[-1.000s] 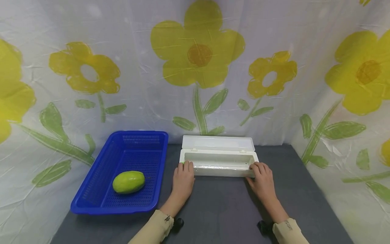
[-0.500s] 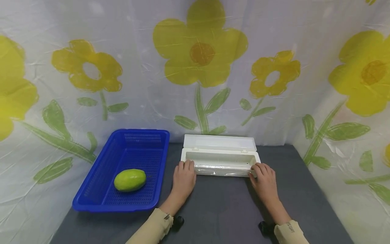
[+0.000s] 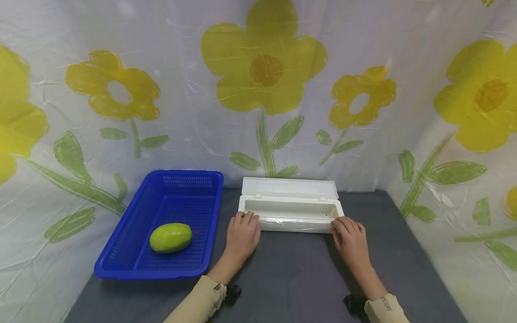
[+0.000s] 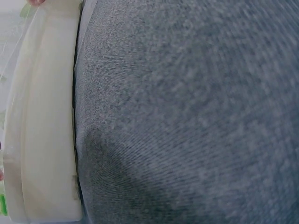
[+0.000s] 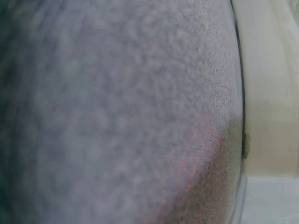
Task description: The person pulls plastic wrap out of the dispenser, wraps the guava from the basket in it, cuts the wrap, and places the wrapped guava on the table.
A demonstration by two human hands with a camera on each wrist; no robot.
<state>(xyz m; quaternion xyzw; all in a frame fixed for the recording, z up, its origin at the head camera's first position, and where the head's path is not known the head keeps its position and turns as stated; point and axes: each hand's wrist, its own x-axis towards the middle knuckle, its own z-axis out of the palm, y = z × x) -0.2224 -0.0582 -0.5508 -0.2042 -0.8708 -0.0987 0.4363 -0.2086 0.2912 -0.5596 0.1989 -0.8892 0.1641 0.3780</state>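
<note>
A long white cling film dispenser (image 3: 300, 206) lies on the dark table with its lid (image 3: 288, 187) tipped back. Clear cling film (image 3: 296, 220) runs along its front edge, wrinkled and shiny. At the front left corner, my left hand (image 3: 242, 237) holds the film's end with curled fingers; its thumb is hidden. My right hand (image 3: 350, 237) pinches the film at the front right corner between thumb and fingers. The left wrist view has the dispenser's front wall (image 4: 51, 116) and a bit of green (image 4: 3, 204) at its near end. In the right wrist view, the wall (image 5: 268, 93) shows without fingers.
A blue plastic basket (image 3: 106, 260) stands left of the dispenser with a green papaya-like fruit (image 3: 171, 237) in it. Behind the table (image 3: 299, 278) hangs a flower-printed curtain (image 3: 181, 148), close to the raised lid.
Both hands shift only slightly at the dispenser's front corners. The film hung lower over the front wall half a second ago; now it lies higher, along the front edge. The basket stays put.
</note>
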